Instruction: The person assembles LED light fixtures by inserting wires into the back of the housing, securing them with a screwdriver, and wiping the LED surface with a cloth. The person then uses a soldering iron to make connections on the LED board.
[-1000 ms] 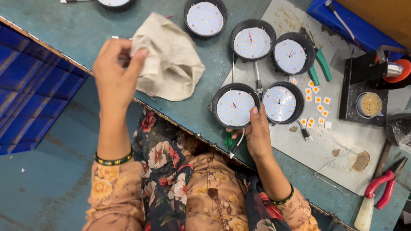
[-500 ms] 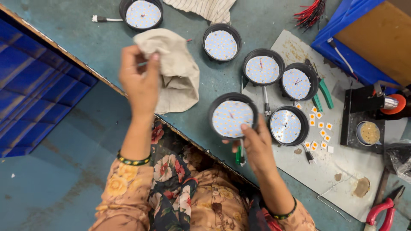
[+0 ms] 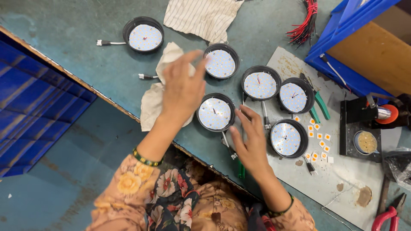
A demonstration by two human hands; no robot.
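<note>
Right hand (image 3: 250, 139): fingers spread and loose, holding nothing; fingertips lie just beside the right edge of the nearest LED lamp disc, at the bench's near edge.
Left hand (image 3: 183, 87): fingers spread, palm down, gripping nothing that can be seen; it hovers over a crumpled beige cloth (image 3: 156, 96) and beside the same disc.
Nearest LED lamp disc (image 3: 215, 112): round black housing with a white LED board facing up, lying flat on the bench between both hands.
Bench (image 3: 85, 55): teal, worn surface.
Grey work mat (image 3: 342, 171): lies right of the hands and carries three more lamp discs (image 3: 286, 137), small orange-and-white LED chips (image 3: 319, 137) and green-handled cutters (image 3: 319, 105).
Mid bench: another lamp disc (image 3: 221, 61) sits just beyond the left hand.
Far bench: a lamp disc with a white-plugged lead (image 3: 144, 36), a striped cloth (image 3: 201, 17), and a bundle of red and black wires (image 3: 305, 23).
Far right: blue bin (image 3: 342, 34); red-handled pliers (image 3: 387, 216) at the lower corner.
</note>
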